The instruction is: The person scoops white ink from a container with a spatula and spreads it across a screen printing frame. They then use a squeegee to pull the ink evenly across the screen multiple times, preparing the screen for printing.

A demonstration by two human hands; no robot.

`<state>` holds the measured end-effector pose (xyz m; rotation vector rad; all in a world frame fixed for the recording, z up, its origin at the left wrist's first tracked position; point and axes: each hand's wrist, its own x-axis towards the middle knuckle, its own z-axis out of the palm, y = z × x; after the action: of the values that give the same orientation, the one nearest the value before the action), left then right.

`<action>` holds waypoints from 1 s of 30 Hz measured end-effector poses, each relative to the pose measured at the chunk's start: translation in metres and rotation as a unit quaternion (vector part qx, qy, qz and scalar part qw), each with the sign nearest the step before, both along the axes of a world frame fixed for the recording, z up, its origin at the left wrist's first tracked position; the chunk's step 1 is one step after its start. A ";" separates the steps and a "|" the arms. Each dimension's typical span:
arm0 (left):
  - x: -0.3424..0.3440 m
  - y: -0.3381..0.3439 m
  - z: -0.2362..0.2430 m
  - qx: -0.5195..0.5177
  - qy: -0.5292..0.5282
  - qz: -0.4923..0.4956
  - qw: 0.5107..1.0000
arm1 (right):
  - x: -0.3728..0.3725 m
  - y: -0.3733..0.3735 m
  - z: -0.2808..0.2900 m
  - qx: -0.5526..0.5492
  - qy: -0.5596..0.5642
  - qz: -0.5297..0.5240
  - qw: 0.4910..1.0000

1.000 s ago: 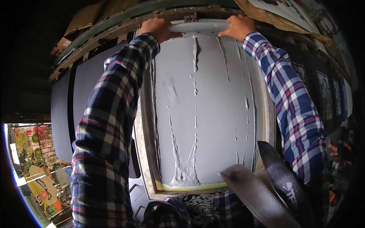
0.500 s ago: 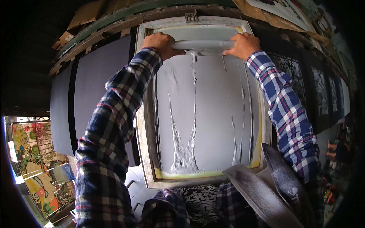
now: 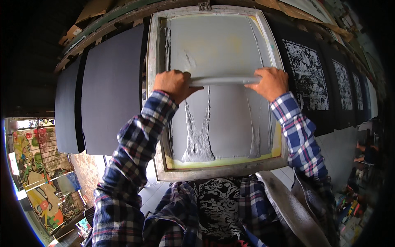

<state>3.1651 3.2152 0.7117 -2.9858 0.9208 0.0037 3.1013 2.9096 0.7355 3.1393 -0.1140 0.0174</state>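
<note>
A squeegee (image 3: 224, 80) with a long pale handle lies crosswise on a screen-printing frame (image 3: 222, 170). Its left end is in the grip of my left hand (image 3: 173, 84), and my right hand (image 3: 272, 82) closes round the right end, fingers over the top and thumbs toward me. Grey ink (image 3: 198, 148) is heaped near the frame's near edge, with thin ridges running up toward the squeegee. Beyond the squeegee the mesh (image 3: 210, 45) looks wiped smooth, with faint yellowish patches. What lies under the frame is hidden.
Plain black panels (image 3: 111, 90) stand left of the frame. On the right are black panels with white printed artwork (image 3: 306, 76). A metal clamp (image 3: 204, 6) sits at the frame's far edge. A grey cloth strip (image 3: 288, 201) hangs near my right forearm.
Both hands have drawn the squeegee toward me, from near the frame's far end to about its middle. More smoothed mesh shows behind it. My view has shifted slightly.
</note>
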 end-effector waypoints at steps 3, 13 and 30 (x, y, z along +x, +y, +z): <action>-0.046 0.010 -0.008 -0.052 -0.024 -0.013 0.998 | -0.047 0.007 -0.004 0.011 -0.009 0.008 1.000; -0.183 0.037 -0.019 -0.169 -0.037 -0.014 0.985 | -0.189 0.028 -0.019 0.055 -0.030 0.007 0.998; -0.018 0.018 0.049 -0.051 -0.011 -0.025 0.998 | -0.047 0.006 0.017 0.057 -0.135 0.017 0.989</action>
<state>3.1471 3.2337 0.7608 -3.0469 1.0247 -0.0799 3.0541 2.9156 0.7528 3.2335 -0.0636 0.4519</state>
